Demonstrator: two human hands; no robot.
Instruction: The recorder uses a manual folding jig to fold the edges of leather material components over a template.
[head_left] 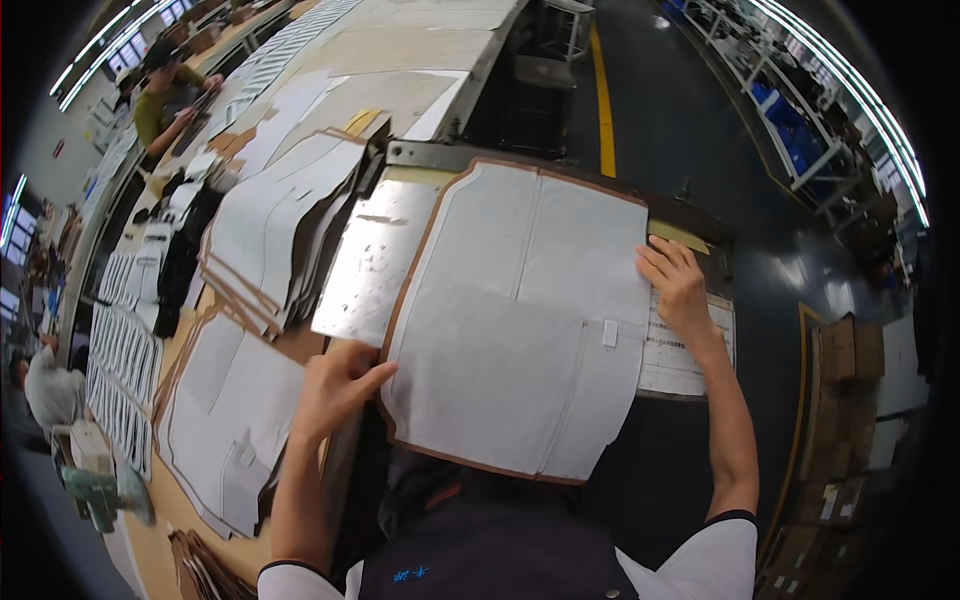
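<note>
A large pale grey sheet panel [470,270] with brown edging along its left and lower sides lies tilted before me, over a metal plate and my lap. Stitched or creased lines run across it, and a small white tab [610,332] sits near its right side. My left hand [340,388] pinches the left edge low down, thumb on top. At the upper right edge, my right hand [678,288] grips the same panel, its thumb partly hidden. Beneath the panel, the shiny metal plate [365,265] shows at left and a printed sheet [690,345] at right.
On the table to my left lie two stacks of similar panels, a far stack [275,220] and a near stack [230,410]. Beyond them are rows of white strips [125,350]. Another person [165,105] works at the far left. Shelving and cardboard boxes [850,350] line the right.
</note>
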